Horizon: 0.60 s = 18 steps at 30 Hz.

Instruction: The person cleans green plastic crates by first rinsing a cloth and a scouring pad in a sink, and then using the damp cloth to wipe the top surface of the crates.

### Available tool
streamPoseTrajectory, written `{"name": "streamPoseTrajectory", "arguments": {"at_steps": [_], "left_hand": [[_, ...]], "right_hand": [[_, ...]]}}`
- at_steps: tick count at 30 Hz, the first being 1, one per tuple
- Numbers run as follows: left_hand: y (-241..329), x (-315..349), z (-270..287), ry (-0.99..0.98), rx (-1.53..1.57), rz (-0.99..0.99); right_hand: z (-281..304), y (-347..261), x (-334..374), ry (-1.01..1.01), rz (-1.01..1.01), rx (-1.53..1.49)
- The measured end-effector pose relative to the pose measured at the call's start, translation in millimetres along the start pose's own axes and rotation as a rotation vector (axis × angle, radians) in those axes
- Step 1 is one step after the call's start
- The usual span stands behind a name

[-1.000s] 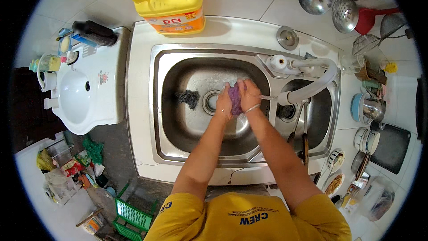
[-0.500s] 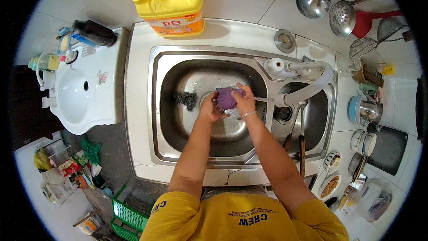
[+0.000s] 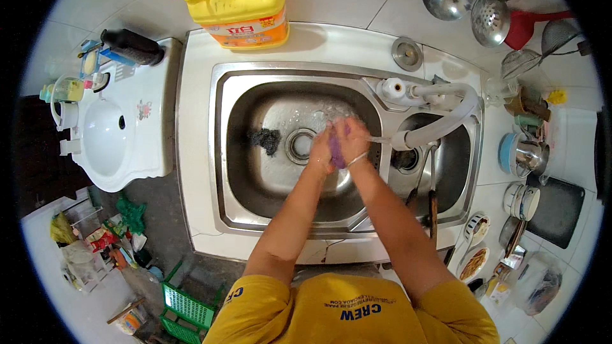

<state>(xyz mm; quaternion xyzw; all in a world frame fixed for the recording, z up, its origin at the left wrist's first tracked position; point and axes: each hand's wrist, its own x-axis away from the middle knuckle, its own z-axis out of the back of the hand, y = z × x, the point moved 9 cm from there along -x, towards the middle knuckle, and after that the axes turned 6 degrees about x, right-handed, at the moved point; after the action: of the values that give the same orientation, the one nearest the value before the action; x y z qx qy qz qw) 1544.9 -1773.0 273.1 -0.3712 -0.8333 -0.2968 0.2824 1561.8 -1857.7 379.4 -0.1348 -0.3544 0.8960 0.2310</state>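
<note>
Currently, the left hand and right hand grip a crumpled purple cloth between them; rinsing looks unfinished, water running from a curved white tap at three o'clock.

Crumpled purple cloth, partly hidden between left grip and right grip, above the larger sink basin.

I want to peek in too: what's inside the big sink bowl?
A dark mesh clump, a round drain, and the left hand and right hand gripping a purple cloth. Anything directly beneath the hands is covered.
</note>
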Motion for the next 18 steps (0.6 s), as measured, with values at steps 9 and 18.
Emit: {"name": "streamPoseTrajectory", "arguments": {"at_steps": [9, 18], "left_hand": [[8, 32, -23, -0.018, 0.259, 0.266], [29, 15, 3, 0.097, 0.631, -0.022]], "right_hand": [[-53, 100, -20, -0.174, -0.277, -0.042], [-90, 74, 103, -0.521, -1.409, -1.201]]}}
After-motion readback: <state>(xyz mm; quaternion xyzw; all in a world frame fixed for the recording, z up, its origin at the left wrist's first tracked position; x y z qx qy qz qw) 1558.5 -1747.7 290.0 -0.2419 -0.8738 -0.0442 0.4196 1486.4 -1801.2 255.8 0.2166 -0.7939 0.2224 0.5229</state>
